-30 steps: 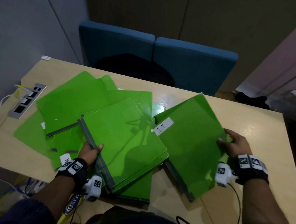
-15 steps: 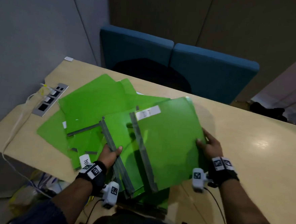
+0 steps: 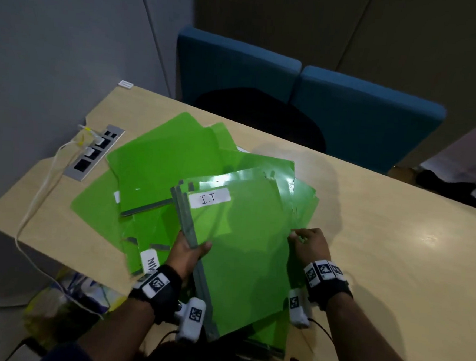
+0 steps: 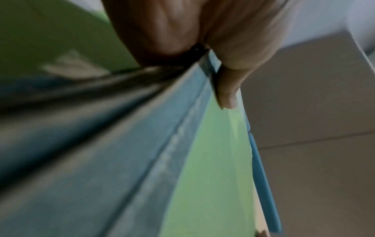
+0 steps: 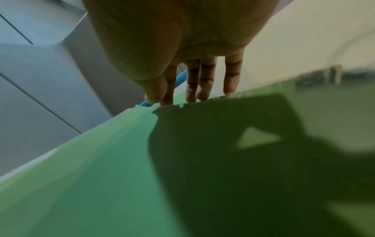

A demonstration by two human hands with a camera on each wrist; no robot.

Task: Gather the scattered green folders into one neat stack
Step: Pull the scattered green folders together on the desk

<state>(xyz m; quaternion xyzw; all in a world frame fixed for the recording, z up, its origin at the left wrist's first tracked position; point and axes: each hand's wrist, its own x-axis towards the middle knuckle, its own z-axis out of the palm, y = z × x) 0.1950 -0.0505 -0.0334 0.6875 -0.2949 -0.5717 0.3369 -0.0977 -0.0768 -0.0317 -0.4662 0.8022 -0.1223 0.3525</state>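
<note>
Several green folders lie overlapping on the wooden table (image 3: 395, 247). The top folder (image 3: 243, 251) carries a white "I.T" label (image 3: 210, 201) and lies on the pile nearest me. My left hand (image 3: 191, 250) grips the grey spines (image 3: 188, 227) of the upper folders at their left edge. The thumb (image 4: 227, 89) lies over the top and the other fingers are hidden underneath. My right hand (image 3: 307, 244) is at the top folder's right edge. Its fingers (image 5: 205, 86) are straight, their tips against the edge of the top folder (image 5: 101, 168). More folders (image 3: 162, 163) fan out to the left, one with a white label (image 3: 149, 261).
A grey socket panel (image 3: 95, 153) with plugs sits in the table's left side. Its white cable (image 3: 41, 192) hangs over the edge. Two blue chairs (image 3: 362, 121) stand behind the table. A bag (image 3: 62, 303) lies on the floor at the near left.
The I.T folder has swung left from my right side onto the pile that my left hand holds. My right hand followed it and now touches its right edge with straight fingers.
</note>
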